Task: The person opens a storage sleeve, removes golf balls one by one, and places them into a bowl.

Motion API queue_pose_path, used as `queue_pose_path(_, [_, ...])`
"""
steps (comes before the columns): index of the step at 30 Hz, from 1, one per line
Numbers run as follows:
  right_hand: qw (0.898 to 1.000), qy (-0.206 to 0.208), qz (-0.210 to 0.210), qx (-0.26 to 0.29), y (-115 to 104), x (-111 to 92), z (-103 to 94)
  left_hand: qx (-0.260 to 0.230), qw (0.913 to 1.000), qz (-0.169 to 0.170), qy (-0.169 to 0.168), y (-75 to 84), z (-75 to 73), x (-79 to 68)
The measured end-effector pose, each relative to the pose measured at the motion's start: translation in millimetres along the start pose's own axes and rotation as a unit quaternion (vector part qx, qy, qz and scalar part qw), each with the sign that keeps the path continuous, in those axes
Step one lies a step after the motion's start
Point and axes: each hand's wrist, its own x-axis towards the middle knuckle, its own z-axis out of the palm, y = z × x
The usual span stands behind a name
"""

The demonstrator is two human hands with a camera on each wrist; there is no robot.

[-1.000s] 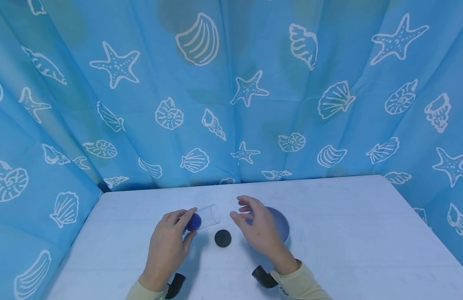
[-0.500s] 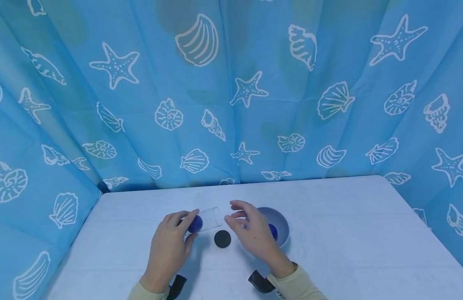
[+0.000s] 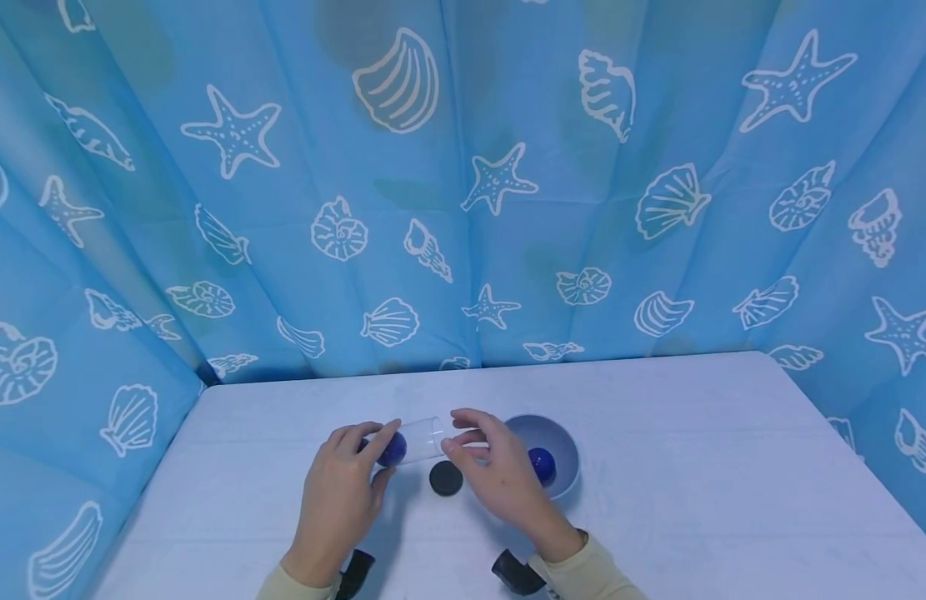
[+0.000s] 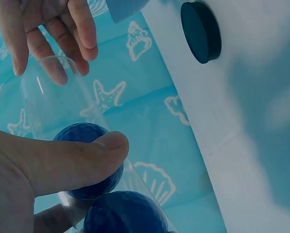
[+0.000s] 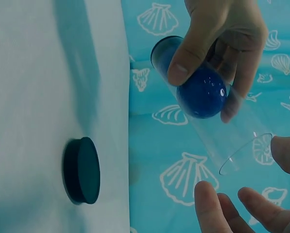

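Note:
My left hand grips a clear tube held tilted above the table. Two blue balls are inside it; the left wrist view shows one ball under the thumb and another ball deeper in. Towards the tube's open mouth reaches my right hand, its fingers spread around the rim and holding nothing. Its thumb is at the rim in the right wrist view; whether it touches, I cannot tell. Below the tube, a round black cap lies on the table.
A grey-blue bowl stands just right of my right hand, with a blue ball in it. The table has a white cover. Behind it hangs a blue curtain with shells and starfish.
My right hand has moved left and slightly down to the tube's mouth, uncovering the ball in the bowl. The left hand and tube have barely moved.

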Motion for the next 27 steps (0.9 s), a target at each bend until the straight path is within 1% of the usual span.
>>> queue_pose_path(5, [1.0, -0.002, -0.001, 0.011, 1.4, -1.0, 1.6, 0.007, 1.0, 0.001, -0.004, 1.8, -0.2, -0.6])
queue_pose_path(13, [1.0, -0.007, -0.009, 0.026, 1.6, -1.0, 2.9, 0.014, 0.9999, 0.008, 0.001, 2.3, -0.3, -0.8])
queue_pose_path(22, [1.0, -0.017, -0.001, 0.021, 3.0, -1.1, 3.7, 0.027, 0.9995, 0.018, 0.003, 2.9, -0.4, -1.4])
queue_pose_path(27, [0.999, -0.023, 0.011, 0.022, 2.8, -0.9, 4.1, 0.029, 0.9993, 0.02, 0.01, 3.2, -1.0, -1.3])
